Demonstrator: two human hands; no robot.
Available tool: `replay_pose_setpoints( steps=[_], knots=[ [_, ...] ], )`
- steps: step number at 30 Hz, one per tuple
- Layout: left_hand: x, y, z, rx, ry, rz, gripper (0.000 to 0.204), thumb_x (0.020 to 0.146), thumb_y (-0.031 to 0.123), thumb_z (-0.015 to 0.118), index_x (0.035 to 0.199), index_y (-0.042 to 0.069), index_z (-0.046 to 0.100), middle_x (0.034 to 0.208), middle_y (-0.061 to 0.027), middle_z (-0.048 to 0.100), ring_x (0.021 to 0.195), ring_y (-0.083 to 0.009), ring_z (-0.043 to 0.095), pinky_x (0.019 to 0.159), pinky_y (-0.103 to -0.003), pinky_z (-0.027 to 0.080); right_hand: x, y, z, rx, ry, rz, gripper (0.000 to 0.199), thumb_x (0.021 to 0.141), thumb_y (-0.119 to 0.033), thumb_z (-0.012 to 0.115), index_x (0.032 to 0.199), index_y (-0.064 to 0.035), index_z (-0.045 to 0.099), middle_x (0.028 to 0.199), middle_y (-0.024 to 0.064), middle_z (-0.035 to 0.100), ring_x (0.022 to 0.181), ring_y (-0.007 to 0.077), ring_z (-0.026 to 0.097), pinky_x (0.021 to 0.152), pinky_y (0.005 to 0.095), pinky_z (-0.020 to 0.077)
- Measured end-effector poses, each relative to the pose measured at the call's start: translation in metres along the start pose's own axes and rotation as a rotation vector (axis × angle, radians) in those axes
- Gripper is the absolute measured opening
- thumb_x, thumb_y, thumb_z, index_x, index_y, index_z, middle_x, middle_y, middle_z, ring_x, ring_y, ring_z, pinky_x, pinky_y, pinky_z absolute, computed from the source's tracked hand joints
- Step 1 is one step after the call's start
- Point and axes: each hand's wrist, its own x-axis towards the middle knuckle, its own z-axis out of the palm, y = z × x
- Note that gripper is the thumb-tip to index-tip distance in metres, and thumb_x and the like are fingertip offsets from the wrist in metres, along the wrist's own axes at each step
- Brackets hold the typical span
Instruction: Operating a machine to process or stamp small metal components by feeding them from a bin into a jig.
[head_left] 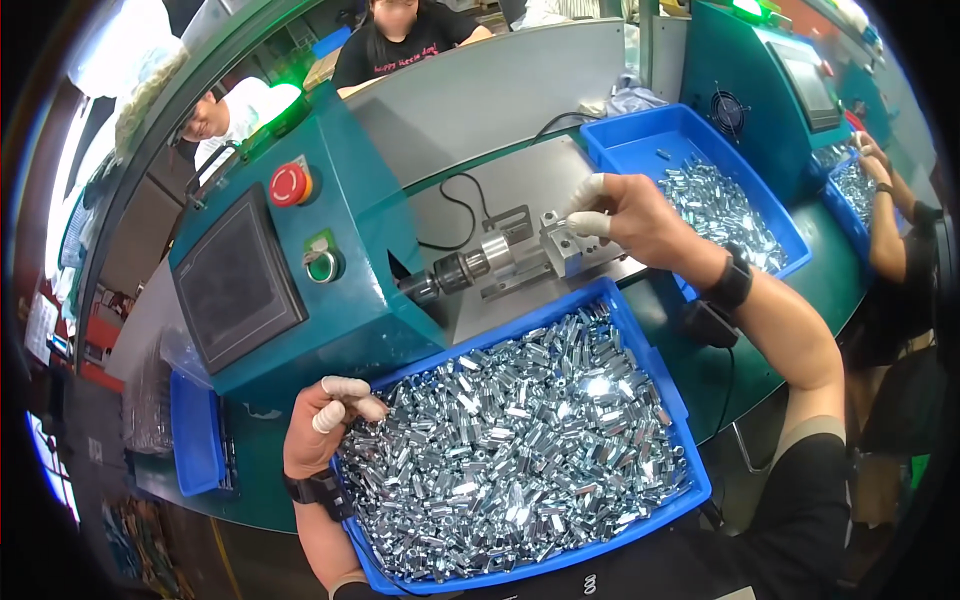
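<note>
My left hand (320,428), with white finger cots, rests at the left rim of a blue tray (660,378) heaped with small shiny hex metal parts (520,440); its fingers are pinched together at the pile, and whether they hold a part I cannot tell. My right hand (630,218) reaches forward to the metal fixture block (560,245) facing the machine's chuck (455,272), its cot-covered fingertips pinched at the top of the block. What is between those fingertips is hidden.
A teal machine (340,300) with a dark screen, a red stop button and a green button stands at left. A second blue tray (640,145) with fewer metal parts sits behind my right hand. Other people work across the bench and at the right, beside another teal machine (770,90).
</note>
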Motion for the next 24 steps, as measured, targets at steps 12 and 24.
replay_pose_setpoints(
  steps=[12,24],
  knots=[
    [-0.003,-0.003,-0.002,-0.011,0.01,0.011,0.043,0.093,0.035,0.069,0.118,-0.001,0.064,0.097,-0.0159,0.073,0.098,-0.0283,0.069,0.091,-0.042,0.053,0.012,0.002,0.01,-0.153,0.019,-0.019,0.019,0.089,-0.016,0.076,0.095,0.0009,0.07,0.076,0.0049,0.067,0.069,0.0088,0.06,0.063,0.0265,0.0488],
    [-0.003,-0.003,-0.003,-0.011,0.003,0.017,0.042,0.094,0.034,0.069,0.118,-0.001,0.065,0.096,-0.0162,0.073,0.098,-0.0282,0.069,0.092,-0.043,0.053,-0.002,0.008,0.011,-0.323,0.065,-0.306,0.017,0.089,-0.012,0.074,0.101,0.0004,0.071,0.083,0.0099,0.068,0.069,0.0159,0.063,0.064,0.0301,0.0503]
  ],
)
